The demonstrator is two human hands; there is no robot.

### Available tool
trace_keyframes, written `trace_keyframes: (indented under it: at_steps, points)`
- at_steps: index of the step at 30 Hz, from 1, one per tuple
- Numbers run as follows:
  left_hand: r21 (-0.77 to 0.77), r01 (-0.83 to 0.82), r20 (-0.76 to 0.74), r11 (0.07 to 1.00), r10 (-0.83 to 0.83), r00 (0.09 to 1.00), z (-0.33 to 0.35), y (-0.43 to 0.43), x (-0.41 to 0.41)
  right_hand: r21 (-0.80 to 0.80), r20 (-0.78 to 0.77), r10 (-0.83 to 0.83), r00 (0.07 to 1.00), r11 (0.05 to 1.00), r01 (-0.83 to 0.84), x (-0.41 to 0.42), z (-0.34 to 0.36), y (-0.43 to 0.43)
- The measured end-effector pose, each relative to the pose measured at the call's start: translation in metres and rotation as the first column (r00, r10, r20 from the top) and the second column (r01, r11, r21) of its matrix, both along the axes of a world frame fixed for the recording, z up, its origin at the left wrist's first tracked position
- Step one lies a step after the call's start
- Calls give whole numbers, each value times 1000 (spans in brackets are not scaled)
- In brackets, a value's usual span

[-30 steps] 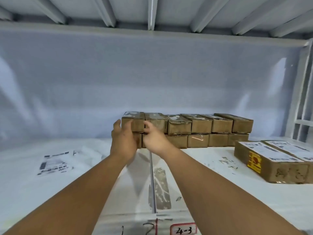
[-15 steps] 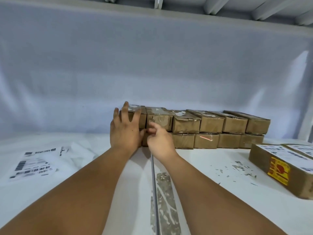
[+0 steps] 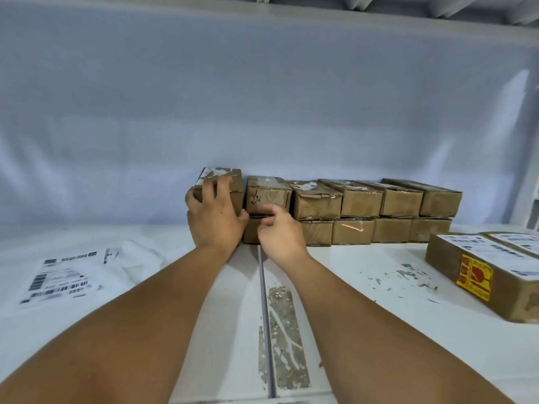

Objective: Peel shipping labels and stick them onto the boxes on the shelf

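Two stacked rows of small brown cardboard boxes (image 3: 361, 199) stand at the back of the white shelf (image 3: 350, 316). My left hand (image 3: 214, 217) grips the leftmost top box (image 3: 233, 185), fingers over its front and top; that box sits slightly raised and apart from its neighbour. My right hand (image 3: 277, 228) has its fingers curled at the seam between the second top box (image 3: 268, 195) and the box under it. A sheet of shipping labels (image 3: 58, 279) with barcodes lies flat at the left of the shelf.
Two larger boxes (image 3: 481, 263) with white labels and a yellow-red sticker sit at the right. Crumpled white backing paper (image 3: 137, 258) lies beside the label sheet. Label scraps (image 3: 408, 275) dot the shelf. A metal seam (image 3: 264, 287) runs down the middle.
The camera tilted down and closer. My left hand has taken hold of the leftmost top box and pulled it slightly up and away from the row. My right hand dropped lower.
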State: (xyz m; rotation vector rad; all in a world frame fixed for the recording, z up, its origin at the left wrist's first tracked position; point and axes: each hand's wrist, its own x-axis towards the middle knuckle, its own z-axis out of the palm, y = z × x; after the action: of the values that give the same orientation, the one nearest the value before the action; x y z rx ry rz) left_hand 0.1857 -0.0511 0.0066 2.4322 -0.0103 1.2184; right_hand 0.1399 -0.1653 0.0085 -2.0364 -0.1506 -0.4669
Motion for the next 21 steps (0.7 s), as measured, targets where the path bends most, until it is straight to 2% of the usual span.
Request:
trace_keyframes:
  at_steps: [4,7,10,13,16,18,20,21]
  points:
    - [-79,52,216,996,-33,976,4,6,-6,57,4,44,999,997,-44,-1,1,1]
    - [-84,100,332,991,-66,941,14,5,-20,215,45,101,994,971,-108,-2,5,6]
    - [-77,98,389,992,-60,919,23,-4,-47,436,93,148,985,883,-174,-7,15,11]
    - [-33,41,446,999,-22,895,28,-9,-79,581,67,279,958,769,-265,-26,27,10]
    - [-28,95,452,995,-72,889,29,-14,-112,674,57,403,913,659,-333,-50,32,3]
    - [10,146,400,989,-138,906,25,-18,-133,737,62,446,893,583,-342,-70,36,-1]
    - [115,165,341,980,-195,920,17,-22,-150,787,66,430,900,532,-312,-88,36,-6]
    - [167,188,332,968,-235,914,13,-25,-158,793,57,399,915,538,-285,-96,36,-10]
